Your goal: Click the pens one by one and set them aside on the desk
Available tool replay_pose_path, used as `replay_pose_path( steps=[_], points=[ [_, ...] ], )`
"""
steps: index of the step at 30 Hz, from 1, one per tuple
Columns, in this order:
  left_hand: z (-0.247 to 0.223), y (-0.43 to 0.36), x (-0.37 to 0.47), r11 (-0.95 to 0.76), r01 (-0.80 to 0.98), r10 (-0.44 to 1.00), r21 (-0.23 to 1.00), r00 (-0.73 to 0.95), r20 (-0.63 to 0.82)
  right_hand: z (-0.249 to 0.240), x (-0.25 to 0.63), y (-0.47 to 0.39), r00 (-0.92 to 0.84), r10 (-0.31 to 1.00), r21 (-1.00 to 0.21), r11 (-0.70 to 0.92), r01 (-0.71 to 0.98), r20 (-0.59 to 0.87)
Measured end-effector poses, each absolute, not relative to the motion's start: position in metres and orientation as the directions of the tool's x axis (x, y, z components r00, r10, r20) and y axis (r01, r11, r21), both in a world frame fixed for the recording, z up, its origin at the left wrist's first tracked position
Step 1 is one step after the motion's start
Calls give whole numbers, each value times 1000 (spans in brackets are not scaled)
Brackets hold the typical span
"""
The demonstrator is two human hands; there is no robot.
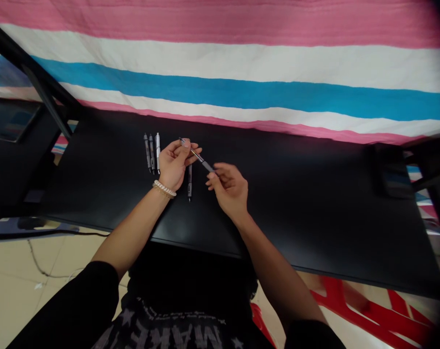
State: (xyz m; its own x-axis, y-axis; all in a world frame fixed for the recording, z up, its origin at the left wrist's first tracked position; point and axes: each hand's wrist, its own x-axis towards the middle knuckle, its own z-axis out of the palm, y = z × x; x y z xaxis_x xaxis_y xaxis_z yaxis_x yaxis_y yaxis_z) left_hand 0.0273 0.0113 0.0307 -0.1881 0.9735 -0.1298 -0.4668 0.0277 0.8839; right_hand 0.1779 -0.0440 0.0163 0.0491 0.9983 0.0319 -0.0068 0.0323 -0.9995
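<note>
A slim pen point(206, 165) with a grey grip spans the space between my two hands, tilted above the black table. My left hand point(176, 160) pinches its upper-left end between thumb and finger. Closed on the grey lower-right end is my right hand point(230, 188), whose fingers partly cover it. Below my left hand another dark pen point(189, 186) lies on the table, its upper part close to the held pen. Left of my left hand, two dark pens point(150, 154) and a white pen point(157, 148) lie side by side.
The black table point(314, 203) runs across the view. Behind it hangs a striped pink, white and blue cloth point(241, 92). A dark flat object point(392, 169) is at the right end. A red plastic stool point(365, 310) stands below the front edge; a cable point(77, 233) hangs at left.
</note>
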Motion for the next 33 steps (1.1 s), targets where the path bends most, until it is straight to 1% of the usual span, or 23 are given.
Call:
replay_pose_path(
  steps=[3,7,10,13,17,18,20,22,24,29,31,33],
  points=[
    [31,11,27,25,-467,974,884,-189,-128,14,178,-44,20,1000,-1000,12,18,13],
    [33,10,28,32,-475,977,879,-169,-127,12,177,-44,31,997,-998,63,23,64],
    [34,9,29,44,-473,981,880,-146,-127,12,176,-45,-13,1000,-1000,6,8,6],
    [35,8,30,63,-468,980,882,-139,-144,12,177,-46,3,1000,-999,24,23,24],
    [39,8,28,90,-498,985,863,-85,-152,13,179,-46,-92,996,-999,-7,52,-12],
    [41,8,27,111,-510,985,853,-59,-163,14,180,-46,-127,992,-997,2,76,-8],
    [46,9,25,173,-546,979,820,2,-205,15,180,-47,-171,984,-986,69,153,42],
    [52,10,21,245,-587,964,772,63,-258,17,181,-47,-163,980,-964,146,223,111],
    [59,10,15,300,-613,946,731,94,-309,20,181,-46,-137,980,-953,176,246,146],
    [70,11,-1,345,-624,921,701,83,-380,22,184,-45,-86,988,-964,142,225,125],
    [71,12,-4,325,-614,925,719,48,-376,19,184,-45,-84,989,-961,141,239,124],
    [68,15,-5,285,-586,932,759,-15,-361,16,183,-45,-123,981,-945,177,277,148]
  ],
)
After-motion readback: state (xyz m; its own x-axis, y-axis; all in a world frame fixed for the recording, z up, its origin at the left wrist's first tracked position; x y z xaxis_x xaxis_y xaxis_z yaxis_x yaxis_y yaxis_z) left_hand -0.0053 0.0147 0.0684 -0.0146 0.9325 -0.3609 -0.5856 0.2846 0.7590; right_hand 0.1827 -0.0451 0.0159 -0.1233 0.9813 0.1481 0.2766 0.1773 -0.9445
